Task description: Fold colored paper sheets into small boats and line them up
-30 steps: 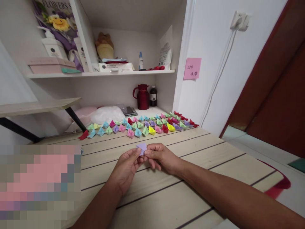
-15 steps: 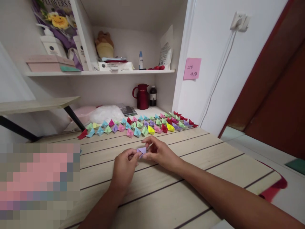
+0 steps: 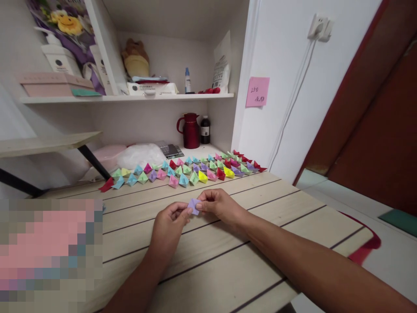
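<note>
A small piece of folded purple paper [image 3: 194,206], roughly diamond-shaped with a crease across it, is held above the table between my two hands. My left hand [image 3: 171,221] pinches its left corner between thumb and fingers. At its right corner, my right hand [image 3: 220,206] grips with the thumb on top and the fingers curled behind. Beyond the hands, several rows of small folded paper boats [image 3: 183,180] in blue, green, pink, red, yellow and purple stand across the far side of the table.
The slatted wooden table [image 3: 208,269] reaches to a white shelf unit [image 3: 130,99]. On its lower level stand a red jug [image 3: 191,131] and a dark bottle [image 3: 205,129]. A raised wooden stand [image 3: 48,143] is at left. A blurred patch hides the lower left.
My right hand has closed onto the purple paper's right corner, its fingers having been apart before. The paper now shows a diamond instead of a triangle. The view has shifted slightly right.
</note>
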A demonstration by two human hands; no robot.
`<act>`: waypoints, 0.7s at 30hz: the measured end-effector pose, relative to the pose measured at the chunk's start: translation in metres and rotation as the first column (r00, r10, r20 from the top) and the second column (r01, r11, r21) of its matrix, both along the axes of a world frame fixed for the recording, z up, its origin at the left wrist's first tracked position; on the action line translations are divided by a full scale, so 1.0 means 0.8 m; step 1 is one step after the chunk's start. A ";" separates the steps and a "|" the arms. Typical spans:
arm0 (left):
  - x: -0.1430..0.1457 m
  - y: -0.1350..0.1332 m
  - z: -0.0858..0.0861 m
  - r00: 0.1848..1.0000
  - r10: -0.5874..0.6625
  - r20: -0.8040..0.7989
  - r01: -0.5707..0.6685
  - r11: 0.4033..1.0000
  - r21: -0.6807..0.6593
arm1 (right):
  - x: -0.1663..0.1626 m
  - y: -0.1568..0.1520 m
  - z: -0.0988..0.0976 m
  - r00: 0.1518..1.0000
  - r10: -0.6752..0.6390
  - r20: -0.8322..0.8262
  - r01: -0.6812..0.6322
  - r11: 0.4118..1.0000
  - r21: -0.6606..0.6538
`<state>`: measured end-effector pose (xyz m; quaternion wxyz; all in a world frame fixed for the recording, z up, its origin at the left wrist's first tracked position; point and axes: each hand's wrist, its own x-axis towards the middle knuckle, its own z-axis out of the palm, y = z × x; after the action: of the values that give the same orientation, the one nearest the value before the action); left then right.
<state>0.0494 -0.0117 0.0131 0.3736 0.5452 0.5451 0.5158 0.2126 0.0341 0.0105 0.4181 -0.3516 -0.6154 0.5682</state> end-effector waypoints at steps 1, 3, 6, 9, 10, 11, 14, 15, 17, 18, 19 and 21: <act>-0.001 -0.001 0.002 1.000 -0.013 0.015 0.013 1.000 -0.008 | 0.000 0.000 0.000 0.999 0.028 -0.040 -0.031 0.998 -0.057; -0.003 -0.003 0.005 0.998 -0.039 0.040 0.040 0.999 -0.026 | 0.001 0.000 -0.001 0.993 0.076 -0.085 -0.087 0.988 -0.129; -0.008 -0.003 0.006 0.996 -0.063 0.058 0.066 0.997 -0.044 | 0.001 0.000 -0.003 0.994 0.101 -0.043 -0.105 0.988 -0.112; -0.010 0.002 0.000 0.999 -0.041 0.036 0.043 0.998 -0.041 | -0.002 0.002 -0.006 0.999 0.041 0.020 -0.041 0.999 -0.026; -0.011 0.004 -0.002 0.999 -0.033 0.022 0.034 0.999 -0.038 | -0.003 0.002 -0.007 0.999 0.008 0.031 -0.009 1.000 0.012; -0.010 0.006 -0.005 1.000 -0.026 0.005 0.026 0.999 -0.033 | -0.005 0.003 -0.009 0.999 -0.025 0.046 0.022 0.998 0.065; -0.008 0.010 -0.012 0.998 -0.010 -0.065 0.010 1.000 0.002 | -0.007 0.005 -0.015 0.990 -0.067 0.125 0.038 0.975 0.219; -0.006 0.010 -0.014 0.996 -0.004 -0.088 0.006 1.000 0.018 | -0.008 0.006 -0.017 0.987 -0.060 0.149 0.023 0.970 0.241; -0.005 0.011 -0.017 0.993 0.010 -0.119 -0.004 0.999 0.046 | -0.007 0.008 -0.020 0.986 -0.036 0.165 -0.002 0.974 0.226; -0.004 0.011 -0.018 0.991 0.016 -0.130 -0.009 0.998 0.058 | -0.006 0.010 -0.021 0.985 -0.033 0.167 -0.004 0.976 0.217; -0.004 0.011 -0.019 0.990 0.021 -0.139 -0.012 0.998 0.066 | -0.004 0.011 -0.021 0.985 -0.038 0.169 0.000 0.976 0.216; -0.005 0.010 -0.021 0.987 0.025 -0.157 -0.013 0.997 0.078 | 0.000 0.013 -0.020 0.982 -0.046 0.184 0.006 0.977 0.211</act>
<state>0.0453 -0.0034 -0.0035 0.3032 0.5930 0.5579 0.4951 0.2128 0.0443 -0.0053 0.4003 -0.3657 -0.7040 0.4588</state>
